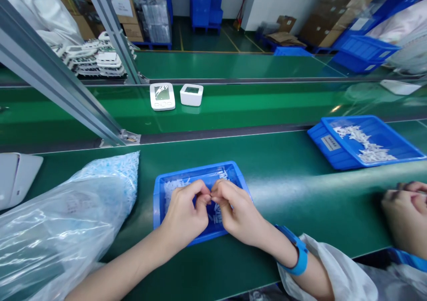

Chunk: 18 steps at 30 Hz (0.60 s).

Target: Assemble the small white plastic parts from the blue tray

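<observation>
My left hand (189,205) and my right hand (234,208) meet fingertip to fingertip above a blue bin (157,203). Both are closed in a pinch, and whatever sits between the fingers is too small or hidden to make out. Inside the bin lie small white plastic pieces (175,184), some loose at the left and others near the back right and beneath my right hand. A blue wristband (296,252) circles my right wrist. Left of the bin rests a clear plastic bag (83,203) full of tiny pale blue and white pieces.
Another blue bin (328,143) with white pieces stands to the right, near a co-worker's hands (407,212). Two white devices with screens, one flat (162,97) and one boxy (191,95), lie on the green conveyor (253,103). A metal post (66,74) slants across the left.
</observation>
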### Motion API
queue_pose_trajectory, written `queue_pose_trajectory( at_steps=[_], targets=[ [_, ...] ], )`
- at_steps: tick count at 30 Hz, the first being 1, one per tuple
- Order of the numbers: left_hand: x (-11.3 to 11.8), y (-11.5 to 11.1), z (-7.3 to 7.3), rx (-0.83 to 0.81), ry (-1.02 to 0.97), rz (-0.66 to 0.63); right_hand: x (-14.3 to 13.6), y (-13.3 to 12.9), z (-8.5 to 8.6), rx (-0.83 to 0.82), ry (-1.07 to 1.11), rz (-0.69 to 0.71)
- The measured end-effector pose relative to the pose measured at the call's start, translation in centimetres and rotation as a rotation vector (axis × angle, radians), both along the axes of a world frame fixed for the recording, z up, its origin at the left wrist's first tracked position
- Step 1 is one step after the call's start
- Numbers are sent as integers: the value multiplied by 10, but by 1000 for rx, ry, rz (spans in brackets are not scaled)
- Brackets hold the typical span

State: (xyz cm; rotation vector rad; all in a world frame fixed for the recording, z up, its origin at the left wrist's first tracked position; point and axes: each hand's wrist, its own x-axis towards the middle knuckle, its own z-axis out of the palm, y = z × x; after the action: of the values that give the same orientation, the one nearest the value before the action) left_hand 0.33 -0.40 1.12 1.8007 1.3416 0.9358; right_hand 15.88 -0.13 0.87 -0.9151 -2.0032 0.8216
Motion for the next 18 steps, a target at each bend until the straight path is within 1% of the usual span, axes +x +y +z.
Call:
queue_pose_trajectory(
  at_steps=[3,6,9,12,15,18],
  targets=[
    [0,1,3,-11,-87,4,0,1,-1,-47,142,-58],
    [-1,1,7,16,-113,-53,2,0,-1,-66,230,-109],
    [-2,-1,9,113,-65,-123,5,-2,1,-68,234,-90],
    [-2,-3,9,231,-49,-135,8,-5,3,-54,182,-99],
    [-1,-4,9,267,-54,-137,9,-5,4,48,125,-154],
    [1,-6,9,295,-55,-146,6,-4,3,183,25,-151]
  ],
)
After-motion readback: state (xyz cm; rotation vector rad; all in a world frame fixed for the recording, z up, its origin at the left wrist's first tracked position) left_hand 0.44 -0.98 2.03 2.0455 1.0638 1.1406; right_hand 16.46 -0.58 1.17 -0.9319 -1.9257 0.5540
